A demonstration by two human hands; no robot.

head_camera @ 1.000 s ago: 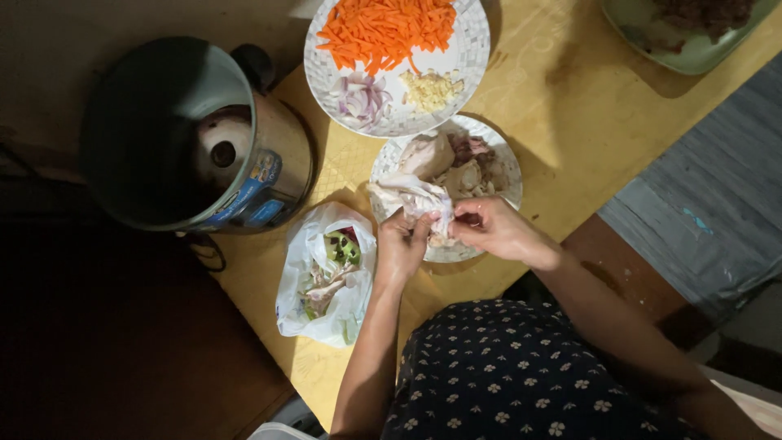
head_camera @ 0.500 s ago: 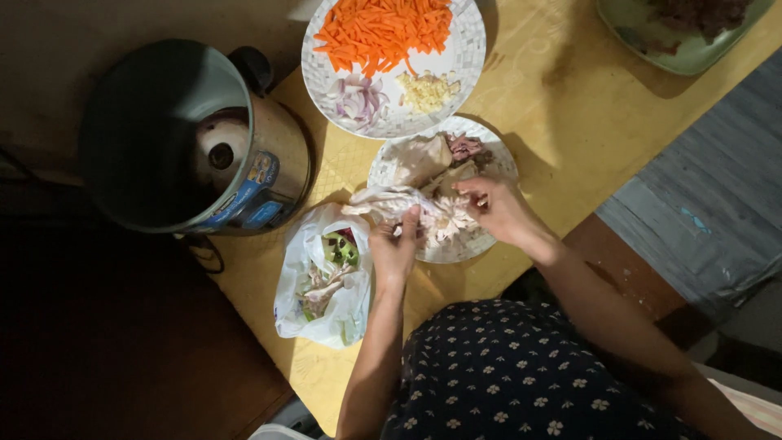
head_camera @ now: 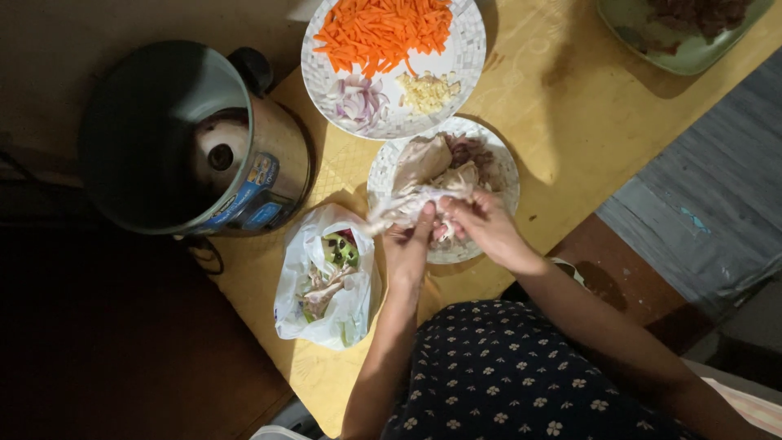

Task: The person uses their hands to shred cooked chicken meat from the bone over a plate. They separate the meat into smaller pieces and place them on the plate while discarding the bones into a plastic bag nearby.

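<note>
Both my hands work over a white patterned plate [head_camera: 505,175] of pale cooked chicken pieces [head_camera: 423,163]. My left hand [head_camera: 407,244] pinches one end of a long strip of chicken skin and meat [head_camera: 403,208] at the plate's near left rim. My right hand [head_camera: 481,224] grips the same piece from the right, fingers curled into it. The strip stretches left beyond the plate's edge, toward a white plastic bag [head_camera: 326,281] that lies open on the table with bones and green scraps in it.
A second white plate [head_camera: 464,57] further back carries carrot sticks [head_camera: 383,28], sliced red onion [head_camera: 358,102] and chopped garlic [head_camera: 425,91]. An open round cooker pot [head_camera: 175,138] stands at the left. A green dish [head_camera: 676,57] sits at the top right. The yellow table [head_camera: 562,122] ends near my lap.
Both hands have shifted slightly on the plate and drawn the chicken piece apart into a longer strip that reaches out to the left.
</note>
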